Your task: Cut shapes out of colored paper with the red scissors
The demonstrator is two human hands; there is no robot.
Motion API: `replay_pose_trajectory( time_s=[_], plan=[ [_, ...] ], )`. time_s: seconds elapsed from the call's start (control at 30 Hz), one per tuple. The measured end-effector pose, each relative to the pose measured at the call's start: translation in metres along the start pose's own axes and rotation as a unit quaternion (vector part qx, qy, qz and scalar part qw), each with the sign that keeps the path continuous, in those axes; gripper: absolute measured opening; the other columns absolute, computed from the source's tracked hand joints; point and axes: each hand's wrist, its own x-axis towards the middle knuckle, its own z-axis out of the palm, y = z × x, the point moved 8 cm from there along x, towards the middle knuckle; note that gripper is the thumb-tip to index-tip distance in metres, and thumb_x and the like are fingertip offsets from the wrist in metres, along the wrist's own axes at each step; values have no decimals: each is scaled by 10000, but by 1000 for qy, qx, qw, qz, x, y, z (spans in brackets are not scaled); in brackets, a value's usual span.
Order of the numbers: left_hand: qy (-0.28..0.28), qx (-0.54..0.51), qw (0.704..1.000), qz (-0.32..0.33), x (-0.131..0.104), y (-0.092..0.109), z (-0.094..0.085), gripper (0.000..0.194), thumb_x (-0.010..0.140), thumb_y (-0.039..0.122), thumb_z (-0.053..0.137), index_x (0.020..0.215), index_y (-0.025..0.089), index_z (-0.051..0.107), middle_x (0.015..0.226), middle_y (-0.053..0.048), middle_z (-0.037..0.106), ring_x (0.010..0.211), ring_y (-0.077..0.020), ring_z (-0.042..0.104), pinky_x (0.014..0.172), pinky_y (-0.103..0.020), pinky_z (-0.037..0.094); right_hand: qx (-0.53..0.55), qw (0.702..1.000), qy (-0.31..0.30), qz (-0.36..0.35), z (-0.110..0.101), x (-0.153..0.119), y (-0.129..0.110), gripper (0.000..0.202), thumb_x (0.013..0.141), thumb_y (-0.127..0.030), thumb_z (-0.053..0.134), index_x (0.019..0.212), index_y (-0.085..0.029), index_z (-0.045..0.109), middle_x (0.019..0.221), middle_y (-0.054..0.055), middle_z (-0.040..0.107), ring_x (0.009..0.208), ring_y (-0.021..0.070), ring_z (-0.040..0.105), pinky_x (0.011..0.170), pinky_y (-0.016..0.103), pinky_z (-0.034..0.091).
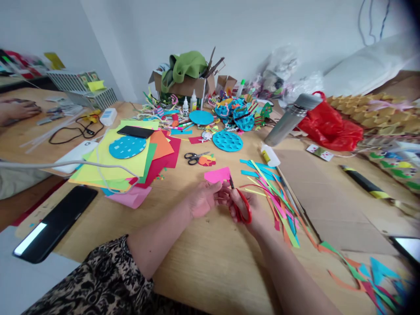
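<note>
Near the middle of the table, my left hand (206, 198) pinches a piece of bright pink paper (217, 175) along its lower edge. My right hand (244, 208) grips a pair of red-handled scissors (246, 205), whose dark blades point up against the right edge of the pink paper. Whether the blades are parted is too small to tell. Just beyond the paper lie small red, orange and yellow paper cut-outs (207, 160) and a second pair of scissors (193, 157) with black handles. To the right of my hands spreads a loose pile of coloured paper strips (278, 197).
Coloured paper sheets (98, 164) are stacked at left, near a phone (55, 225). Blue paper discs (227, 141), glue bottles (185, 106) and craft pieces crowd the back. A steel flask (288, 120) and flat cardboard (328, 201) are at right. Another person's hand (19, 109) rests far left.
</note>
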Motion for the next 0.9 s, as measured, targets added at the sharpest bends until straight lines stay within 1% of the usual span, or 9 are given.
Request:
replay_pose_trajectory(
  time_s=[0.07,0.17,0.23,0.37,0.47,0.6,0.77,0.9],
  plan=[
    [25,17,999,28,0,2,-1,414,562,374,908,821,120,710,770,-51,694,687,-129,618,645,-252,436,-20,1000,8,-1,2,-1,-2,574,723,-731,642,589,-184,536,408,-14,529,327,87,443,352,201,295],
    [74,47,994,62,0,7,-8,304,596,298,884,747,121,688,708,-24,664,641,-105,589,630,-245,413,-34,999,15,13,7,-3,-3,596,667,-766,656,589,-190,521,402,-18,523,331,99,463,351,204,303],
    [95,60,991,76,-1,10,-12,267,613,276,861,720,120,673,672,-15,646,607,-98,569,610,-248,401,-38,999,13,24,11,-4,-2,592,635,-751,693,571,-200,487,400,-19,521,329,102,466,348,207,304],
    [117,71,987,90,-2,13,-17,234,619,261,824,695,121,653,624,-9,626,559,-96,549,569,-245,382,-40,999,8,35,16,-4,0,562,629,-693,740,565,-206,467,400,-21,525,326,101,460,350,213,309],
    [122,85,984,95,-3,14,-17,209,634,257,799,683,127,643,601,-3,613,539,-92,537,545,-240,362,-41,998,3,37,17,-4,1,559,638,-698,734,568,-209,473,403,-18,530,326,102,449,350,222,307],
    [128,86,983,94,-2,13,-19,210,639,265,797,678,129,641,606,0,612,540,-87,530,547,-236,367,-42,999,2,32,17,-4,1,558,667,-708,709,567,-209,478,397,-13,525,330,97,434,359,228,300],
    [130,66,986,79,0,12,-22,210,625,245,804,736,129,668,629,0,626,553,-85,539,547,-225,375,-49,998,0,29,18,-3,1,579,650,-735,701,565,-210,471,410,-10,532,337,104,457,359,223,304],
    [140,25,989,41,0,10,-25,189,650,257,771,739,132,661,642,-13,637,550,-92,545,538,-228,391,-47,999,-7,28,19,-3,3,587,666,-757,674,570,-213,476,410,-6,524,340,114,468,358,230,310]
  ],
)
